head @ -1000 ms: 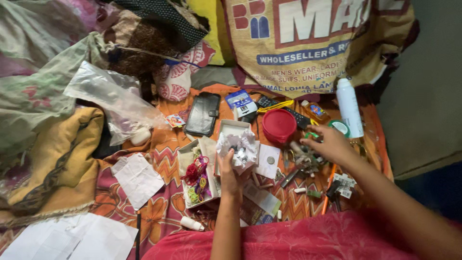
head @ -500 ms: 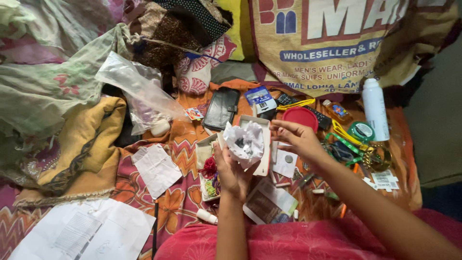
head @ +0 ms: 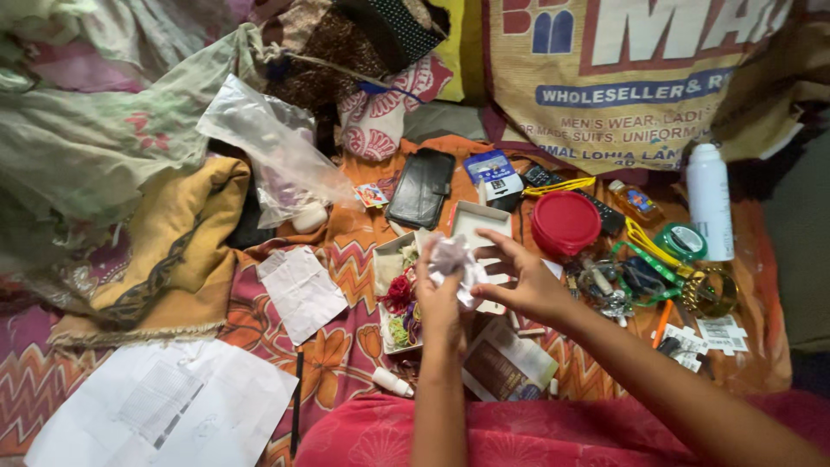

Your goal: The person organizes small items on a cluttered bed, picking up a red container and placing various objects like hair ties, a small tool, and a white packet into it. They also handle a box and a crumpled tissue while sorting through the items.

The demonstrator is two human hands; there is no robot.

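Both hands meet over the clutter — left hand [head: 438,298] closed around a crumpled white paper wad [head: 456,259], right hand [head: 523,281] pinching its edge with fingers half spread. Just beyond the fingertips sits an open white box [head: 481,218]; farther right, a red lid [head: 565,223].

crumpled paper [head: 456,259]: contents hidden inside my left grip [head: 439,298] | printed sack [head: 640,69]: cut off at top edge | clutter by bangles [head: 711,292]: too small to tell
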